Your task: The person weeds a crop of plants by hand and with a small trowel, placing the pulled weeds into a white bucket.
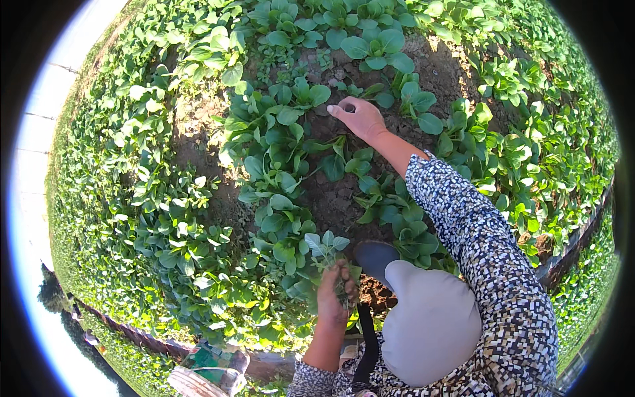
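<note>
My left hand is closed around a bunch of uprooted small green plants, low in front of me. Pale leaves stick out above the fist, and thin stems or roots show between the fingers. My right hand reaches forward over a strip of bare soil between leafy green vegetable plants. Its thumb and fingers are curled together; whatever they may pinch is hidden or too small to make out. Broad leaves stand just left of its thumb, and more plants grow to its right.
Rows of leafy greens spread on both sides. A dark shoe rests on the soil beside a light grey knee. At the lower left lies a pale, patterned bag-like item. A low border runs along the right.
</note>
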